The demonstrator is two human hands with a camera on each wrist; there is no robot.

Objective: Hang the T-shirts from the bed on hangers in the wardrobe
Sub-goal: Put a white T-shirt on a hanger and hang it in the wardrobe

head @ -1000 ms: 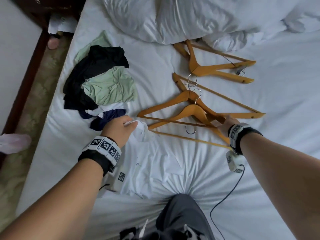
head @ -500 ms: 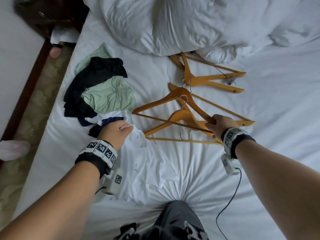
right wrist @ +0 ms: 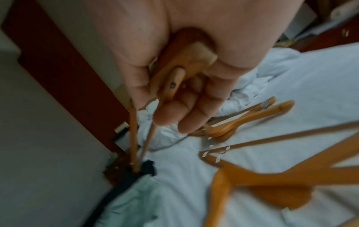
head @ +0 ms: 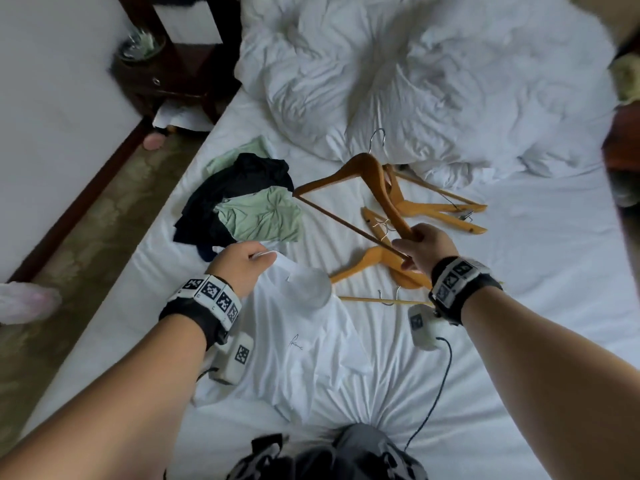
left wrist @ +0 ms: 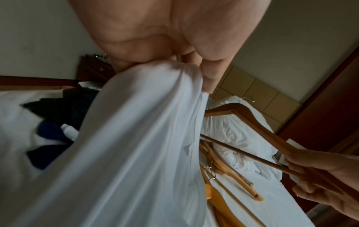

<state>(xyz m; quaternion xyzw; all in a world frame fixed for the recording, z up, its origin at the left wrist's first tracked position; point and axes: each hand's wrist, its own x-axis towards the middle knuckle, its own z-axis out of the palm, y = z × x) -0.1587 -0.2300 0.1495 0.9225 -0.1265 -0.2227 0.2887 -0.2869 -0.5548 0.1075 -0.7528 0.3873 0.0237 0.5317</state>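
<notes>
A white T-shirt (head: pixel 304 348) lies spread on the bed in front of me, and my left hand (head: pixel 242 265) pinches its collar. The wrist view shows the white T-shirt (left wrist: pixel 136 145) bunched under my left hand (left wrist: pixel 186 69). My right hand (head: pixel 420 249) grips one end of a wooden hanger (head: pixel 360 174), lifted and tilted off the bed with its metal hook pointing away. Up close, that hanger end (right wrist: pixel 174 76) sits inside my right hand (right wrist: pixel 186 92). A pile of green, black and navy T-shirts (head: pixel 249 206) lies at the left of the bed.
Other wooden hangers (head: pixel 440 209) lie on the white sheet (head: pixel 536 271) right of the pile, one (head: pixel 374 265) just under my right hand. A crumpled duvet (head: pixel 415 81) fills the far end. A dark nightstand (head: pixel 173 74) and carpet (head: pixel 90 244) are left of the bed.
My right hand has lifted one hanger off the stack, raising its far end and hook toward the duvet. My left hand keeps pinching the white T-shirt's collar.
</notes>
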